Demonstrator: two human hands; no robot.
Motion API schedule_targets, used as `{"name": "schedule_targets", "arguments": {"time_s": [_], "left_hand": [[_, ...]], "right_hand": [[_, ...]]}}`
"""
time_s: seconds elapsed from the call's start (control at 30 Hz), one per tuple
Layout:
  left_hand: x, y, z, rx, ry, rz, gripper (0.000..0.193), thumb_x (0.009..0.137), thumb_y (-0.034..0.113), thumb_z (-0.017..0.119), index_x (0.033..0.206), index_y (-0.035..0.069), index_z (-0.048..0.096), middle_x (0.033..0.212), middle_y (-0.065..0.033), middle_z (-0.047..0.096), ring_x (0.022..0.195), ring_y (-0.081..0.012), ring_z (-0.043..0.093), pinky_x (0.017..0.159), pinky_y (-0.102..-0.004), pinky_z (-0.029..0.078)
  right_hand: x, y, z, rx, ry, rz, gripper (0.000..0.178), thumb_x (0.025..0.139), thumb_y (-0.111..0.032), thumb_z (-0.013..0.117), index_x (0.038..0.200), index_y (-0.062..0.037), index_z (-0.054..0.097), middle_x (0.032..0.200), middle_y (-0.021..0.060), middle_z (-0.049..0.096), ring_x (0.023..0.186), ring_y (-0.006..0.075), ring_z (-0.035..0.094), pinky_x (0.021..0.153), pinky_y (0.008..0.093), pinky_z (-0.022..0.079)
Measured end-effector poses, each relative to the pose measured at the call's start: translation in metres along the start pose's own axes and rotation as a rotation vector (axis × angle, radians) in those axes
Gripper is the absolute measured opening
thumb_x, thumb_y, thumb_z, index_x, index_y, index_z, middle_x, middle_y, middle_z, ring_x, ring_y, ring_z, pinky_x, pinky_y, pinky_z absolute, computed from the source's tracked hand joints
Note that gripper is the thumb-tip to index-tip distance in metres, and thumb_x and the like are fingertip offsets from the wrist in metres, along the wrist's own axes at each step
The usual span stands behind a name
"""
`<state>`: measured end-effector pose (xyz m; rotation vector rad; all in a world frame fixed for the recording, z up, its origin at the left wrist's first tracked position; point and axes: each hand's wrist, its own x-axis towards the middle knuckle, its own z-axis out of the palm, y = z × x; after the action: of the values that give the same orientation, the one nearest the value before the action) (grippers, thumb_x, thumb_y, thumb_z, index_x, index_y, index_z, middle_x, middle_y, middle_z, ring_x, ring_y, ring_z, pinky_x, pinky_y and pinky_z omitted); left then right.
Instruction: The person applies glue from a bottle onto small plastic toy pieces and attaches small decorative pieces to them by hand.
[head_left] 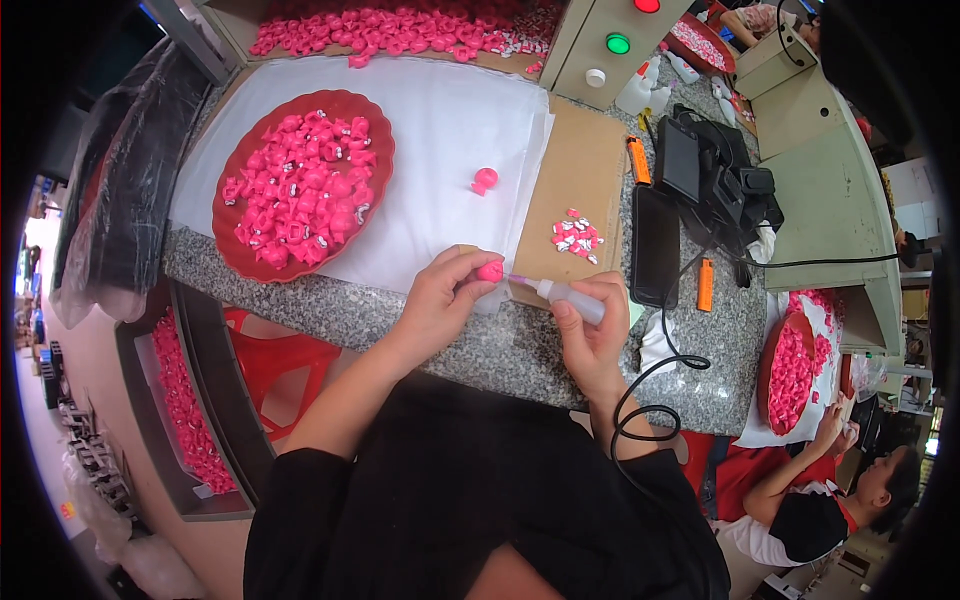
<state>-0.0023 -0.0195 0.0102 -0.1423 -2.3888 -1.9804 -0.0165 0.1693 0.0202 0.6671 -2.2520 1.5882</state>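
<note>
Between its thumb and fingers, my left hand point(447, 292) pinches a small round pink plastic piece point(490, 271). My right hand point(597, 325) is closed round a translucent glue bottle point(573, 300), whose thin purple nozzle points left and meets or nearly meets the pink piece. Farther off on the white paper point(430, 120) lies one loose pink figure part point(485, 180). Beyond the bottle, a little pile of pink-and-white bits point(577, 236) rests on brown cardboard point(560, 165). To the left stands a red scalloped plate point(228, 232) heaped with pink parts point(300, 185).
Many pink pieces point(400, 30) fill a shelf at the back. Right of the cardboard lie a black phone point(655, 245), orange lighters point(638, 160) and black devices point(715, 165). A black cable point(650, 410) hangs beside my right arm. Another person point(810, 510) works at far right.
</note>
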Motion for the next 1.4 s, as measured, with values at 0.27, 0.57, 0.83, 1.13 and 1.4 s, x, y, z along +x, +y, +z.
{"name": "schedule_targets", "arguments": {"time_s": [0.27, 0.57, 0.83, 1.13, 1.4], "left_hand": [[0.003, 0.007, -0.006, 0.054, -0.07, 0.054, 0.022, 0.08, 0.001, 0.051, 0.101, 0.001, 0.055, 0.089, -0.0092, 0.052, 0.082, -0.0198, 0.052, 0.073, -0.0259, 0.041], [0.004, 0.005, -0.009, 0.108, -0.167, 0.069, 0.023, 0.081, -0.001, 0.048, 0.103, 0.0, 0.054, 0.09, -0.0079, 0.051, 0.086, -0.0175, 0.05, 0.075, -0.0244, 0.039], [0.005, 0.005, -0.01, 0.132, -0.199, 0.088, 0.022, 0.079, -0.001, 0.05, 0.1, 0.001, 0.055, 0.087, -0.0095, 0.052, 0.081, -0.0216, 0.051, 0.07, -0.0281, 0.041], [0.005, 0.005, -0.011, 0.142, -0.215, 0.086, 0.022, 0.079, -0.001, 0.05, 0.1, 0.001, 0.055, 0.084, -0.0097, 0.051, 0.08, -0.022, 0.05, 0.07, -0.0285, 0.04], [0.004, 0.005, -0.01, 0.124, -0.205, 0.088, 0.022, 0.079, -0.001, 0.05, 0.1, 0.001, 0.055, 0.085, -0.0097, 0.051, 0.08, -0.0214, 0.051, 0.069, -0.0281, 0.041]], "right_hand": [[0.001, 0.002, -0.004, 0.074, -0.013, 0.075, 0.023, 0.075, -0.01, 0.063, 0.088, 0.0003, 0.047, 0.079, 0.0105, 0.046, 0.068, 0.0192, 0.046, 0.059, 0.0271, 0.038], [0.01, -0.005, -0.006, -0.009, -0.088, -0.006, 0.022, 0.075, -0.009, 0.063, 0.087, 0.0005, 0.048, 0.078, 0.0102, 0.046, 0.069, 0.0189, 0.047, 0.06, 0.0268, 0.038], [0.011, -0.007, -0.007, -0.021, -0.106, -0.001, 0.021, 0.074, -0.009, 0.063, 0.086, 0.0006, 0.048, 0.078, 0.0101, 0.046, 0.069, 0.0186, 0.047, 0.059, 0.0268, 0.039], [0.012, -0.007, -0.009, -0.025, -0.099, 0.019, 0.019, 0.074, -0.01, 0.063, 0.084, 0.0005, 0.049, 0.077, 0.0098, 0.047, 0.068, 0.018, 0.048, 0.059, 0.0266, 0.039], [0.012, -0.009, -0.009, -0.046, -0.097, 0.012, 0.02, 0.074, -0.009, 0.063, 0.083, 0.0005, 0.049, 0.075, 0.0098, 0.048, 0.065, 0.0185, 0.048, 0.056, 0.0267, 0.04]]}}
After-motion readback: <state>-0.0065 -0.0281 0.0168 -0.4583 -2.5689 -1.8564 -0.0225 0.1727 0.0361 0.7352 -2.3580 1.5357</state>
